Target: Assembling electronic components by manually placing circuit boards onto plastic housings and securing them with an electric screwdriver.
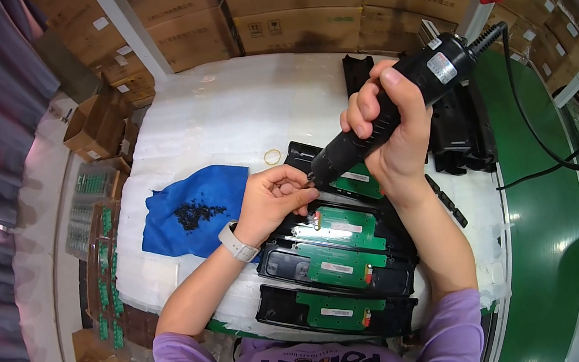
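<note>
My right hand is wrapped round a black electric screwdriver, tilted so its tip points down to the left. Beside that tip, the fingers of my left hand are pinched together; whatever they hold is too small to make out. Under the tool lies a black plastic housing with a green circuit board. Nearer to me, several similar black housings with green boards lie in a column. Left of my left hand, small black screws are heaped on a blue cloth.
A yellow ring lies on the white-covered table. More black housings are stacked at the far right. The tool's cord runs off right above a green surface. Cardboard boxes line the back; green boards stand left.
</note>
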